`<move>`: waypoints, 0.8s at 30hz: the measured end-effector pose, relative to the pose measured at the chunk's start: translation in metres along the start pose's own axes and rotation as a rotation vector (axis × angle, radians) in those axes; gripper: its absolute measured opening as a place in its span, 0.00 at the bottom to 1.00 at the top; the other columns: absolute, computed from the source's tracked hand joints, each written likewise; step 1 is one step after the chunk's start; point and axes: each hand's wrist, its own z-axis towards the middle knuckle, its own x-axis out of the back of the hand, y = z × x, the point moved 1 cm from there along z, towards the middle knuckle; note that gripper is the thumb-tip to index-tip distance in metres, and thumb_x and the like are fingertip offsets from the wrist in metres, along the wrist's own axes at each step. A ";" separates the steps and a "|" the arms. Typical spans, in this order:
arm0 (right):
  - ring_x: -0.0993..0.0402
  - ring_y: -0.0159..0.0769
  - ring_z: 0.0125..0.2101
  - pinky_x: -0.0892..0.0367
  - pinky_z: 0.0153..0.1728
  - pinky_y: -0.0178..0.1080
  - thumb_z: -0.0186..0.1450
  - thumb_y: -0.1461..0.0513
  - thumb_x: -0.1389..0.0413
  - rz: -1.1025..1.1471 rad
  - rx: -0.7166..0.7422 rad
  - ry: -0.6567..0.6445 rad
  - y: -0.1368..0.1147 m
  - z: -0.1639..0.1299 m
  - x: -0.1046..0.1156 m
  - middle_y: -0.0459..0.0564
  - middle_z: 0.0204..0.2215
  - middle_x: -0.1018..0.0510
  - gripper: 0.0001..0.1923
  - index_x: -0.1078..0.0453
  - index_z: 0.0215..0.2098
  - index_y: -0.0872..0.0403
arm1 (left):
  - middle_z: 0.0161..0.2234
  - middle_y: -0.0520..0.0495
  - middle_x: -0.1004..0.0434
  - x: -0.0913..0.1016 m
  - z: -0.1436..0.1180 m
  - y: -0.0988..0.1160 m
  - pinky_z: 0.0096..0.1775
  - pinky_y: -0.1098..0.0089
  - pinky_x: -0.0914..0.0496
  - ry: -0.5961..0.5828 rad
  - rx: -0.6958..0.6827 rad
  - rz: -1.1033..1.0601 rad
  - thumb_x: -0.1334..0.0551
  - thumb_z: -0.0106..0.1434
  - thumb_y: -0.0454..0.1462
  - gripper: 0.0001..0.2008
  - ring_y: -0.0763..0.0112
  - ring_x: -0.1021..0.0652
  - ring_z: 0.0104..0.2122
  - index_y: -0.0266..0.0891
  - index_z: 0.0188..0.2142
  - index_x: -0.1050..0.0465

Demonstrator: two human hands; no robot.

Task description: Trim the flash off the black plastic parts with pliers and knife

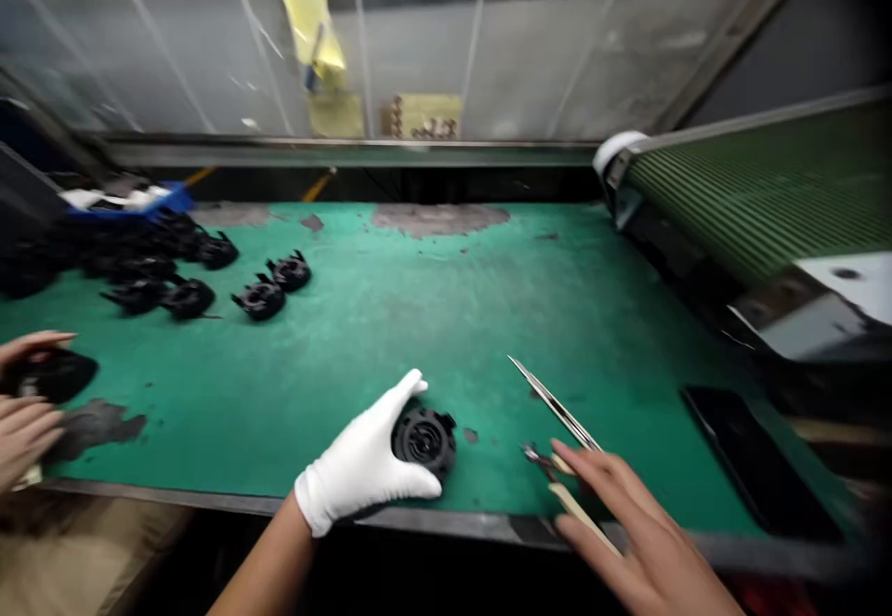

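Observation:
My left hand (369, 458), in a white glove, curls its thumb and fingers around a round black plastic part (425, 439) with a ringed centre and notched rim. The part rests near the table's front edge. My bare right hand (627, 518) has its fingers about the cream handles of a small pair of nippers (572, 502), whose jaws point to the upper left. Just beyond the nippers lies a pair of metal tweezers (554, 402), its tip pointing away; its near end passes behind my right hand's fingers.
Several black parts (188, 295) stand at the left by a blue bin (174, 198). Another person's hands (28, 421) hold a black piece at the left edge. A dark phone-like slab (759, 463) lies right, below a green ribbed conveyor (767, 189). The green tabletop (418, 319) has worn patches.

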 end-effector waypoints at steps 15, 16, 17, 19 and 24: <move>0.35 0.47 0.53 0.31 0.53 0.51 0.69 0.53 0.46 -0.162 0.265 -0.227 -0.080 0.057 0.026 0.58 0.54 0.33 0.29 0.40 0.67 0.50 | 0.65 0.42 0.37 -0.066 -0.033 -0.007 0.65 0.52 0.36 0.357 0.010 0.092 0.27 0.52 0.56 0.55 0.52 0.32 0.63 0.48 0.70 0.56; 0.35 0.47 0.53 0.31 0.53 0.51 0.69 0.53 0.47 -0.177 0.279 -0.236 -0.082 0.061 0.025 0.58 0.54 0.33 0.29 0.40 0.66 0.50 | 0.64 0.42 0.37 -0.067 -0.032 -0.007 0.65 0.53 0.36 0.363 0.011 0.107 0.27 0.53 0.56 0.54 0.53 0.31 0.62 0.47 0.70 0.55; 0.36 0.47 0.53 0.32 0.54 0.51 0.70 0.53 0.47 -0.192 0.291 -0.248 -0.084 0.064 0.024 0.58 0.54 0.33 0.29 0.40 0.66 0.51 | 0.64 0.42 0.36 -0.067 -0.032 -0.006 0.65 0.54 0.36 0.367 0.011 0.119 0.28 0.54 0.55 0.53 0.54 0.31 0.62 0.46 0.69 0.54; 0.36 0.47 0.53 0.33 0.54 0.51 0.70 0.53 0.47 -0.215 0.314 -0.267 -0.086 0.068 0.022 0.58 0.54 0.33 0.29 0.39 0.66 0.52 | 0.63 0.43 0.35 -0.067 -0.030 -0.005 0.65 0.56 0.35 0.376 0.006 0.134 0.29 0.56 0.54 0.49 0.56 0.30 0.61 0.45 0.69 0.52; 0.37 0.48 0.53 0.35 0.54 0.51 0.71 0.53 0.49 -0.282 0.356 -0.278 -0.090 0.072 0.021 0.58 0.54 0.33 0.29 0.40 0.67 0.52 | 0.63 0.43 0.36 -0.064 -0.029 -0.002 0.66 0.58 0.37 0.366 -0.028 0.159 0.30 0.58 0.51 0.44 0.58 0.32 0.63 0.42 0.67 0.47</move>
